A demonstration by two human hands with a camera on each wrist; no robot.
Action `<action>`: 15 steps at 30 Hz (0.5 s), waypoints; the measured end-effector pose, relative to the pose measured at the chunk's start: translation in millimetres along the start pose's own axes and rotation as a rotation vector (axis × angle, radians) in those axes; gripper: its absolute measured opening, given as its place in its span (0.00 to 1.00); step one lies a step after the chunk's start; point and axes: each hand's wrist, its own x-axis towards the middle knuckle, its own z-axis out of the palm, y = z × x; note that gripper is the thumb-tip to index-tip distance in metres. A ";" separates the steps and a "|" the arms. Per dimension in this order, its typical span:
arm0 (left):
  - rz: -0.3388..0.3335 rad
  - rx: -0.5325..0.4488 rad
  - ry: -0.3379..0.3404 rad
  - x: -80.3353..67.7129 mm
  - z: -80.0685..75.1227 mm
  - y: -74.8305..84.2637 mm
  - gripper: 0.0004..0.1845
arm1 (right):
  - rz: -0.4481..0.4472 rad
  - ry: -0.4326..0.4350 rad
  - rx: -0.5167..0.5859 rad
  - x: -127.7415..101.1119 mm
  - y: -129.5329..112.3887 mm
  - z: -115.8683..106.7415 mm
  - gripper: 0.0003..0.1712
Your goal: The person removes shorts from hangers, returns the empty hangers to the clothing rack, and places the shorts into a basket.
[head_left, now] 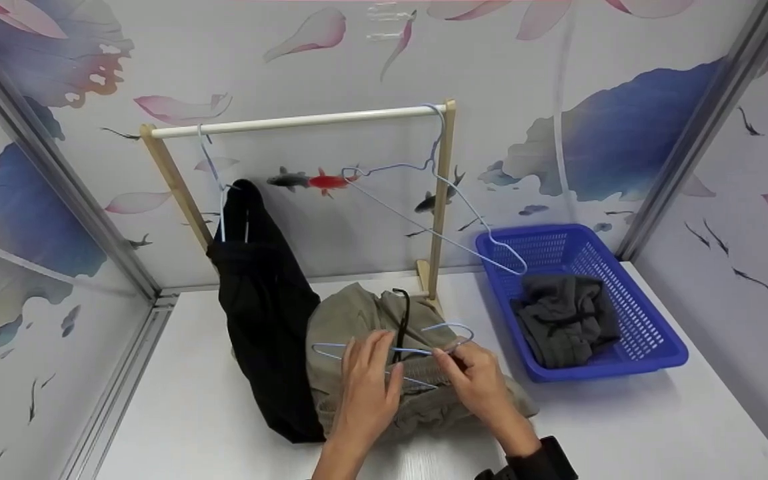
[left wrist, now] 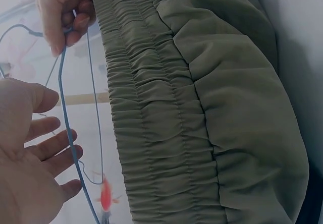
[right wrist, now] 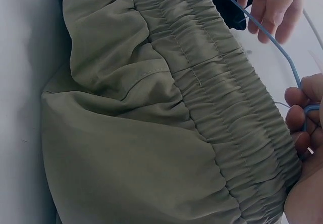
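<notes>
My right hand [head_left: 481, 380] pinches a light-blue wire hanger [head_left: 414, 350] close to its hook. On the other side, my left hand [head_left: 364, 383] has its fingers fairly straight beside the hanger's wire, which crosses them in the left wrist view. Below both hands lie grey-green pants [head_left: 344, 327], their gathered elastic waistband [left wrist: 146, 103] turned toward me. A black drawstring [head_left: 403, 327] loops up from them. In the head view, the hanger overlaps the waist opening. The right wrist view shows the waistband [right wrist: 222, 77] running close past my right fingers.
Behind stands a rack with a white rod [head_left: 304, 121]. From it hang a black garment [head_left: 271, 333] on a hanger at left and a bare blue hanger [head_left: 442, 123] at right. A blue basket [head_left: 664, 357] at right holds a dark grey folded garment [head_left: 564, 320].
</notes>
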 end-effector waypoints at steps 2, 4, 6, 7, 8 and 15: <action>0.015 0.016 -0.001 1.5 2.4 -0.1 0.20 | -0.012 -0.002 0.001 0.2 -0.3 -0.3 0.14; 0.032 0.031 0.004 2.7 4.6 -0.8 0.18 | -0.023 -0.005 -0.002 0.0 0.4 -0.2 0.14; 0.046 0.043 0.007 3.8 6.7 -1.6 0.16 | -0.034 -0.005 -0.006 -0.1 0.6 -0.5 0.14; 0.051 0.047 0.006 4.2 7.8 -1.9 0.15 | -0.036 -0.003 -0.008 -0.4 0.9 -0.4 0.14; 0.053 0.049 0.005 4.6 8.8 -2.1 0.14 | -0.038 -0.003 -0.010 -0.6 1.1 -0.5 0.14; 0.068 0.022 0.016 7.0 13.6 -2.0 0.09 | -0.039 0.007 -0.022 -2.0 2.1 -1.1 0.14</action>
